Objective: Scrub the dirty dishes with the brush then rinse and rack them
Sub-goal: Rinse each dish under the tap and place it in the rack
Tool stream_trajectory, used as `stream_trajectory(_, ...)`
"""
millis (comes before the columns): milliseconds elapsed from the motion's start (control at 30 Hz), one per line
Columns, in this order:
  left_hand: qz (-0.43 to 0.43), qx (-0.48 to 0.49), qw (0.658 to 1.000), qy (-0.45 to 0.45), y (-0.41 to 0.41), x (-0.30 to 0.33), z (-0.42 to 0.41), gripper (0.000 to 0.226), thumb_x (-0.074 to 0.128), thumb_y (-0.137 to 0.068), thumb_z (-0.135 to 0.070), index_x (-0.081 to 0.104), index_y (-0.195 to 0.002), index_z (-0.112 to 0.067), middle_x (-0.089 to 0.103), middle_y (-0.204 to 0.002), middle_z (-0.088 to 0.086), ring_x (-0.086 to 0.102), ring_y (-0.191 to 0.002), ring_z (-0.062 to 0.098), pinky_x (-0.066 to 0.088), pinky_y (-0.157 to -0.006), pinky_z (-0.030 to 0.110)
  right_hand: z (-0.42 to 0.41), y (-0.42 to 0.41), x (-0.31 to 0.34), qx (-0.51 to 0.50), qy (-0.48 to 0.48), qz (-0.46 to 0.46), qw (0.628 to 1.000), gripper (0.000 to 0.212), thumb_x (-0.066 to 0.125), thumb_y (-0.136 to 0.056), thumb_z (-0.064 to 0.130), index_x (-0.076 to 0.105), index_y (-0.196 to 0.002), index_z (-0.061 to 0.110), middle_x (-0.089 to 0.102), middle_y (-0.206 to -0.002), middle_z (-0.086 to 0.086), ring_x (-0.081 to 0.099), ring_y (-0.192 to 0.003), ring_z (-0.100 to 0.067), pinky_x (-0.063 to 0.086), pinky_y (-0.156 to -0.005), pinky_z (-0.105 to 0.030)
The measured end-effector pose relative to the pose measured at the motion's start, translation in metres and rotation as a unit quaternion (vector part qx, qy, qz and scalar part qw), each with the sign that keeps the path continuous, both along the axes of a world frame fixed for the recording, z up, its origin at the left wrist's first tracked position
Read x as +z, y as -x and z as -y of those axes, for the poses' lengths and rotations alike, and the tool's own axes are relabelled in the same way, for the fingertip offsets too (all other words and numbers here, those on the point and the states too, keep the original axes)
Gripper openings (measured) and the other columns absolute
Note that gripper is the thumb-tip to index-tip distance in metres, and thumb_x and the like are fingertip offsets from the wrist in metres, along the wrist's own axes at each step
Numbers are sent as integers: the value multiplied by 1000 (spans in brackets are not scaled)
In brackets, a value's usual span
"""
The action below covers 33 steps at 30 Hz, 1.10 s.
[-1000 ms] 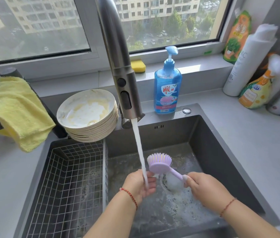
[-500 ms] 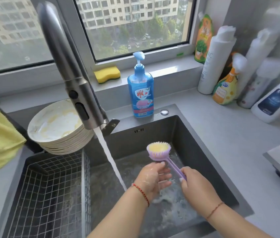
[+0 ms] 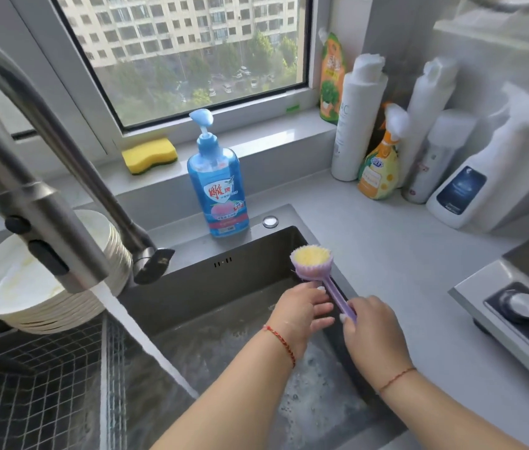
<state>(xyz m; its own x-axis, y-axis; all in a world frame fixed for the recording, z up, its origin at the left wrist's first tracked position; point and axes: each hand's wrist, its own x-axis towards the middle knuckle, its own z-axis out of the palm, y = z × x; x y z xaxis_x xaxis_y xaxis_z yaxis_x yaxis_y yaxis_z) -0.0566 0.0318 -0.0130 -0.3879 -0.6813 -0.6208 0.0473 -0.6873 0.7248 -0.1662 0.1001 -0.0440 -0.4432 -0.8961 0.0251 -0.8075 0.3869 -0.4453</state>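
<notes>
Steel wire rack (image 3: 35,391) fills the sink's left part, with a stack of soiled white plates (image 3: 42,280) at its far edge. Water runs from the grey faucet (image 3: 52,228) into the sudsy sink basin (image 3: 224,345). The blue dish soap bottle (image 3: 217,186) stands behind the sink on the surface. The left hand (image 3: 302,311) hovers over the basin, fingers relaxed and extended, touching the brush handle. The right hand (image 3: 371,332) grips the purple dish brush (image 3: 313,264) by its handle, yellow bristles upward.

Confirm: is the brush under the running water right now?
No, the brush is held up at the sink's right edge, clear of the water stream.
</notes>
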Motion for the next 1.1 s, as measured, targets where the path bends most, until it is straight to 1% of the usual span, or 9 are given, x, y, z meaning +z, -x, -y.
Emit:
stream_trajectory(67,-16,-27,999,-7,10,3,5,22,41,-102,-4,56,-91,-16,54,-79,3,53,-65,12,48,-59,25,7,14,-3,-25,19,-13,999,14,63,-88,17,67,-97,7,60,-90,-10,54,-87,-27,48,-75,-37)
stream_trajectory(300,50,-27,998,-4,8,-11,0,25,42,-99,-4,56,-84,-18,45,-84,7,45,-69,17,45,-59,24,27,60,-18,-91,23,-53,994,11,65,-83,4,67,-92,-2,60,-87,-21,53,-87,-39,45,-77,-41)
stream_trajectory(467,82,38,995,-30,-14,-26,-6,20,50,-100,-13,65,-111,-7,62,-93,8,64,-74,17,57,-67,28,30,65,-29,-84,6,-49,995,10,65,-83,4,67,-89,-5,59,-87,-23,51,-87,-41,45,-74,-43)
stream_trajectory(600,72,98,991,-61,-33,-29,-11,18,54,-98,-12,66,-109,-5,65,-92,9,65,-75,20,57,-70,31,25,58,-17,-99,-4,-106,989,32,76,-73,12,65,-101,-1,60,-95,-23,51,-92,-41,44,-76,-44)
stream_trajectory(700,51,164,982,-82,-54,-24,-15,17,57,-96,-11,67,-107,-2,66,-93,12,66,-79,23,59,-69,33,23,27,-2,-52,96,-105,988,43,81,-65,13,65,-104,3,61,-91,-19,53,-85,-40,46,-72,-43)
stream_trajectory(800,5,267,957,-110,-79,-19,-16,20,53,-98,-11,67,-102,3,65,-91,15,65,-79,25,56,-63,32,26,-30,15,115,96,37,988,11,71,-82,23,64,-88,18,59,-84,0,53,-82,-19,47,-72,-32)
stream_trajectory(900,-25,359,927,-109,-113,-2,-20,25,46,-101,-11,63,-106,7,64,-88,19,65,-78,25,56,-64,33,31,-96,30,267,13,184,946,18,58,-91,25,51,-75,30,51,-79,11,47,-76,-5,40,-71,-21)
stream_trajectory(1000,-41,396,913,-85,-142,15,-26,23,40,-102,-3,61,-94,3,61,-65,12,66,-55,13,54,-53,24,32,-152,43,291,-72,309,902,20,52,-92,24,53,-73,29,57,-76,8,51,-69,-6,43,-61,-17)
stream_trajectory(1100,-35,408,908,-87,-177,25,-28,27,43,-101,-12,62,-86,-1,64,-56,11,62,-57,23,49,-62,33,37,-198,50,256,-120,405,869,15,51,-92,21,59,-80,26,63,-75,2,60,-66,-13,49,-54,-19)
